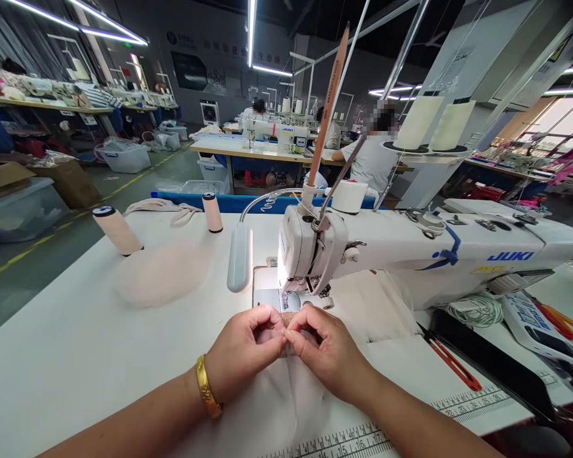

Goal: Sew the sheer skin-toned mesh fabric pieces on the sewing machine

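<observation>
Both my hands meet fingertip to fingertip just in front of the needle area of a white sewing machine (386, 238). My left hand (248, 340), with a gold bangle at the wrist, pinches thin, pale sheer fabric (298, 391). From the other side my right hand (327, 343) pinches the same fabric close by. The cloth hangs down between the hands toward the table's front. Behind the fingertips lies the metal needle plate (267, 298), lit by the machine's lamp. My fingers partly hide the held edge.
Pale thread cones (117, 230) and a sheer fabric piece (165, 273) lie at left. A grey lamp (239, 261) stands beside the machine head. Folded cloth (377, 305), orange-handled snips (453, 362), a black phone-like slab (494, 362) and a printed ruler (348, 442) are at right and front.
</observation>
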A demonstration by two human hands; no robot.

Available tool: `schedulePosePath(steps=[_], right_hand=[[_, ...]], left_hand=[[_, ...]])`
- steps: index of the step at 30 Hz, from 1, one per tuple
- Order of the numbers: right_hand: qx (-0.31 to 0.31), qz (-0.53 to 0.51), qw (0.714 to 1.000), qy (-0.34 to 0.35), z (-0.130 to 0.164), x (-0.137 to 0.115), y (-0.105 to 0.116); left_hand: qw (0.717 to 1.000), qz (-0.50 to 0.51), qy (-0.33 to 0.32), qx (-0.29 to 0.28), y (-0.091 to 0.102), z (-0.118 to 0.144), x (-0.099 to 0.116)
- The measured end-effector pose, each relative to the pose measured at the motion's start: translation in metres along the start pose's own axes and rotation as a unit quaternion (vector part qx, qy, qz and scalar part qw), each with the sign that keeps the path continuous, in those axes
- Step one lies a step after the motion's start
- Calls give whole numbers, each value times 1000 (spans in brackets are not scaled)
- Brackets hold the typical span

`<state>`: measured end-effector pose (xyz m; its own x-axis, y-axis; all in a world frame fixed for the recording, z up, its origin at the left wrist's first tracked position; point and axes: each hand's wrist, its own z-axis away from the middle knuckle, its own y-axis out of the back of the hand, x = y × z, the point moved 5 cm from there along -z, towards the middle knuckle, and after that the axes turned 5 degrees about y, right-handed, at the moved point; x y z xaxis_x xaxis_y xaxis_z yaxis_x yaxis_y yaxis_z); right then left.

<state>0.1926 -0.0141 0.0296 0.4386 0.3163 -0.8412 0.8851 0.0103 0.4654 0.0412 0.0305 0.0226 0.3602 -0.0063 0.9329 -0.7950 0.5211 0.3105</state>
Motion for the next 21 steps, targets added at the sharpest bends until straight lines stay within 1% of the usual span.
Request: schedulePosePath(steps=[4, 6, 10, 13, 16, 19, 21], right_hand=[[1, 4, 1000, 5, 0, 0, 0], [3, 3, 1000, 9, -1, -1, 0], [1, 6, 1000, 6, -1, -1, -1], [-1, 9, 1000, 5, -1, -1, -1], [-2, 9, 1000, 4, -1, -1, -1], [-2, 7, 1000, -2, 0, 1, -1], [0, 14, 1000, -10, 0, 4, -1]], left_hand=[[999, -8, -40, 22, 2, 1, 1], [999, 1, -46, 21, 1, 1, 0], [1000, 16, -23, 13, 0, -1, -2], [999, 44, -8, -10, -2, -2, -2], [999, 41, -3, -22, -4, -1, -2], [1000, 27, -4, -11, -2, 1, -2], [1000, -10, -15, 11, 1, 2, 0]])
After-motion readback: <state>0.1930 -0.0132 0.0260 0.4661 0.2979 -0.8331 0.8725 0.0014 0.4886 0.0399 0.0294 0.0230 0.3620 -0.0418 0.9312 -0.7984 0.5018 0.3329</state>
